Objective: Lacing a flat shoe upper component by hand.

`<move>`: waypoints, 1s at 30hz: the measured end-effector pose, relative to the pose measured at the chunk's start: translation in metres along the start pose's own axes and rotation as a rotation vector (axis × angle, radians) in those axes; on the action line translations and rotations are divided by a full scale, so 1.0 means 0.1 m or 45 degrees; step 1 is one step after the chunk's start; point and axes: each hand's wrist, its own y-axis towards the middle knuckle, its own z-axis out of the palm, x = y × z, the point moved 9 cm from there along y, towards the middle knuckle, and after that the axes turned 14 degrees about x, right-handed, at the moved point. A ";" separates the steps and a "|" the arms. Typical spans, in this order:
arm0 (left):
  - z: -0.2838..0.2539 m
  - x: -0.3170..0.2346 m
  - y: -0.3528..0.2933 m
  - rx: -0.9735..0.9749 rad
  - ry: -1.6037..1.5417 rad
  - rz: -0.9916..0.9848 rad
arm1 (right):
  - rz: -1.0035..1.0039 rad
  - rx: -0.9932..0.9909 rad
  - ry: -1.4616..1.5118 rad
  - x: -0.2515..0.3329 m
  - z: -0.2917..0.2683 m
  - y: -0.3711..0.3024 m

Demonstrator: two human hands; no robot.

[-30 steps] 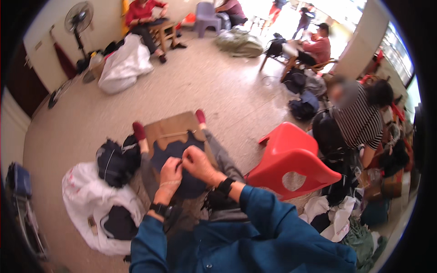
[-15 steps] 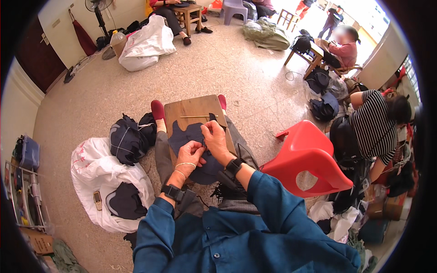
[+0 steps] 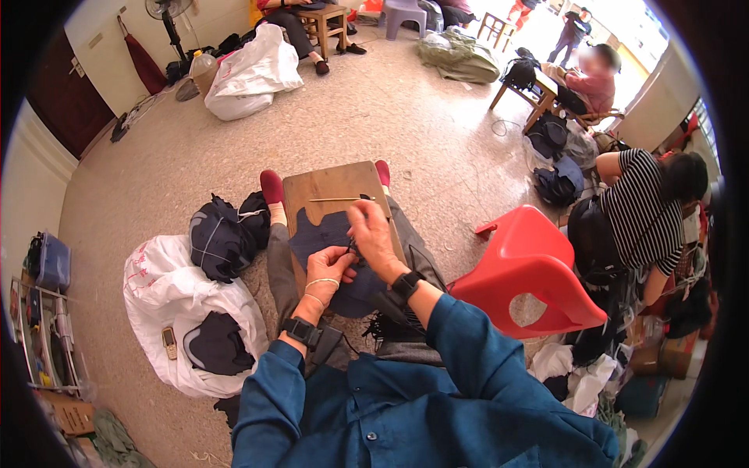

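A dark blue cut fabric piece (image 3: pixel 321 233) lies on a small wooden stool (image 3: pixel 326 184) between my knees. Over it, my left hand (image 3: pixel 328 267) is closed in a pinch, with a small dark bit at its fingertips that is too fine to name. My right hand (image 3: pixel 373 240) hovers just to the right and slightly farther away, its fingers curled together; whatever they hold is hidden. A thin light stick (image 3: pixel 331 200) rests across the stool beyond both hands, and a small black piece (image 3: pixel 365 197) sits at its right end.
Left of the stool are a tied dark fabric bundle (image 3: pixel 222 242) and a white sack (image 3: pixel 160 273) holding a phone (image 3: pixel 169 343) and dark fabric. A red plastic chair (image 3: pixel 523 261) stands at right, near a person in a striped shirt (image 3: pixel 644 207). Other people sit farther off.
My right hand has lifted a little and turned, its fingertips moving off the fabric's far edge. The left hand keeps its pinch in nearly the same place.
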 end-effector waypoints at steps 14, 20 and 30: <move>-0.02 0.00 -0.01 -0.141 0.028 0.052 | -0.063 0.161 -0.249 0.03 0.12 -0.57; 0.00 0.00 -0.01 -0.157 0.037 0.081 | 0.201 0.197 0.211 -0.17 0.15 -0.55; -0.02 -0.30 -0.25 -0.308 0.472 0.227 | 0.208 0.287 0.229 -0.19 0.09 -0.43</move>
